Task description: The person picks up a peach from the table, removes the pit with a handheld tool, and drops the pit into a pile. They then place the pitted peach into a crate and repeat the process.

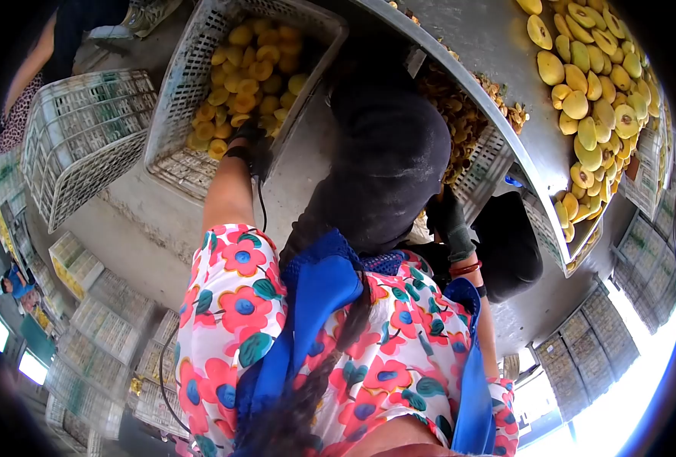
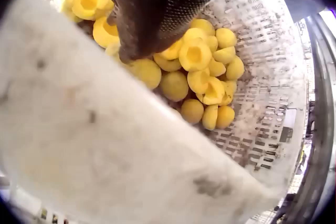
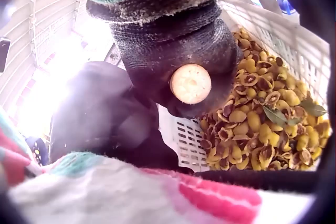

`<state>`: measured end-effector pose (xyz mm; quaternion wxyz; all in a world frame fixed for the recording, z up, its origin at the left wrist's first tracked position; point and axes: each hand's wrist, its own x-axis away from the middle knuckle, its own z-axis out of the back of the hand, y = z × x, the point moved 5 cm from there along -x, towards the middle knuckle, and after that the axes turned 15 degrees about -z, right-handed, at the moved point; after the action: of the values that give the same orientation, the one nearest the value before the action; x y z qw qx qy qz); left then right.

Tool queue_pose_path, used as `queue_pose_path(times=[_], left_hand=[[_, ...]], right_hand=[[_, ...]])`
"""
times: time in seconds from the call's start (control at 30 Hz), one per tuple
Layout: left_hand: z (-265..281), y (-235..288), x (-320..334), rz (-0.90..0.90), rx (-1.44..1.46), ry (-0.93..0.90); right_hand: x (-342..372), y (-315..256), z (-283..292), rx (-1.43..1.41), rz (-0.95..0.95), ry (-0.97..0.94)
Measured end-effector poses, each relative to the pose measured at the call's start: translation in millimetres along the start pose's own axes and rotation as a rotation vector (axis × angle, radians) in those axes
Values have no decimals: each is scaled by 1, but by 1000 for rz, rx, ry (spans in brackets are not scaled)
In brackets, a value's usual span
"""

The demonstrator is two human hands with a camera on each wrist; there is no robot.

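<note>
My left hand [image 1: 255, 151], in a dark knit glove, reaches into a white crate [image 1: 172, 99] of yellow peach halves [image 1: 258, 70]. In the left wrist view the gloved hand [image 2: 152, 16] is right over the fruit, its fingertips down among the pitted halves [image 2: 195, 55]; I cannot tell whether it grips one. My right hand [image 1: 452, 225], also gloved, is low beside my dark-clad leg. In the right wrist view its curled fingers grip a tool whose round, pale handle end [image 3: 190, 84] shows; the rest of the tool is hidden.
Beside my right hand stands a crate [image 3: 186, 142] of fruit scraps [image 3: 252, 124] with some leaves. A metal table [image 1: 498, 46] at right bears many yellow peaches [image 1: 593, 114]. Another white crate [image 1: 86, 137] stands at left, near a person's arm [image 1: 29, 68].
</note>
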<state>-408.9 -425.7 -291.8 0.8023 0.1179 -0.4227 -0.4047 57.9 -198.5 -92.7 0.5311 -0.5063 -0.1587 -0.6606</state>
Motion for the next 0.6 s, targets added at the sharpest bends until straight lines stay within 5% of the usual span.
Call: queue_pose_path(times=[0.13,0.23,0.33,0.37,0.4,0.47,0.5,0.53,0.6], left_hand=[[-1,6,9,-82,-74,-100],[-9,-20,-5,46,89,-13],[17,-20,-25,-99,-223,108],[32,-7,-25,-163,-424,106],[49,9,-25,-233,-474,244],[78,31,-30,-343,-621,554],[91,37,-32,-374,-711,731],[110,75,-28,-462,-611,855],[147,203,13,-693,-256,946]], right_hand=[[-1,-4,-2,-100,14,-83],[-14,8,-6,-106,98,-64],[-17,-2,-7,125,326,55],[-8,1,0,82,133,16],[12,-10,8,42,-61,-11],[21,-9,18,114,333,309],[27,-18,24,241,425,302],[21,-12,29,161,318,314],[39,-24,51,-26,433,415]])
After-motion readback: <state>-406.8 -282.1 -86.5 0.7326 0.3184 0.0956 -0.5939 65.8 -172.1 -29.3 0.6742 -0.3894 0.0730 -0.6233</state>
